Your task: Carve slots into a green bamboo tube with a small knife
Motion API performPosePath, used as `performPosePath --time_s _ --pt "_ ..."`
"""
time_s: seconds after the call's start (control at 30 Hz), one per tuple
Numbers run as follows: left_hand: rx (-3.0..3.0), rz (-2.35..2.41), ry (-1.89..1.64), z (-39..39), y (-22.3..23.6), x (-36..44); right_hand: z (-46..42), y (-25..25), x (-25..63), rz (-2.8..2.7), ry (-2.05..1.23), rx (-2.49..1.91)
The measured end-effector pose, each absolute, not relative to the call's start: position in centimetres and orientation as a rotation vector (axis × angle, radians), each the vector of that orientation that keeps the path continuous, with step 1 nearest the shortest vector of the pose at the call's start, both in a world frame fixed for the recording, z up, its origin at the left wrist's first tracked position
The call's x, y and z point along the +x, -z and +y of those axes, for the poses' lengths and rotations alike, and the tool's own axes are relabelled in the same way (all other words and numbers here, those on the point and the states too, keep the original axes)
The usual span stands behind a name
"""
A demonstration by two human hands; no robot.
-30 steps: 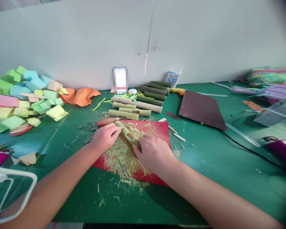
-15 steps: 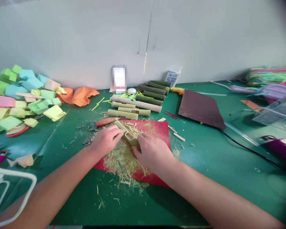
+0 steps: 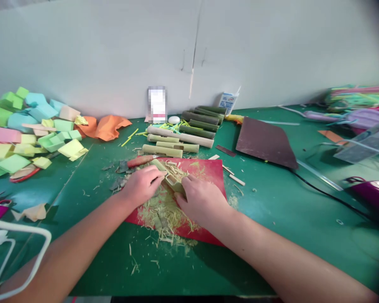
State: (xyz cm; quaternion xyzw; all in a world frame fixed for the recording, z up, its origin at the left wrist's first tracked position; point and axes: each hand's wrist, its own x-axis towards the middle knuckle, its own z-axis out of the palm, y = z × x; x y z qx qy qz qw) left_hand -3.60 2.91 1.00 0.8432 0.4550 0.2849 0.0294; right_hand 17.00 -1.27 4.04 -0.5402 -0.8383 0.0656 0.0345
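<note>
A pale green bamboo tube (image 3: 174, 183) with an opening cut in its side lies slanted over a red sheet (image 3: 205, 168). My right hand (image 3: 204, 195) is wrapped round its near end. Closed in a pinch, my left hand (image 3: 144, 184) presses its fingertips against the tube beside the opening; a small dark bit shows there, but what it pinches is hidden. Fine shavings and dust (image 3: 164, 214) cover the sheet under both hands. Just beyond my left hand lies a tool with a reddish handle (image 3: 141, 160), next to dark grey scraps (image 3: 118, 183).
Behind the sheet lie several bamboo tubes (image 3: 185, 136), and a phone (image 3: 157, 105) leans on the wall. Folded paper pieces (image 3: 34, 126) pile up at left. A dark brown sheet (image 3: 265, 143) and a cable (image 3: 325, 195) lie right. A white metal frame (image 3: 46, 244) stands near left.
Both hands and the bamboo tube stay almost in place. The whole view has shifted very slightly; nothing was taken up or let go.
</note>
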Motion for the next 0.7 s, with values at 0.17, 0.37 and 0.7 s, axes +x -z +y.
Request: performPosePath --time_s 0.17,0.37,0.7 --pt "2.576 1.485 -0.953 2.82 -1.06 -3.64 -1.30 -4.03 17.02 -2.555 -0.192 -1.658" --pt "2.580 1.476 -0.982 2.46 -0.87 -3.16 -1.24 -4.23 16.94 -2.571 -0.193 -1.673" --pt "2.570 1.437 -0.955 2.89 -0.84 -3.43 -1.27 -3.84 16.97 -2.561 -0.177 -1.655"
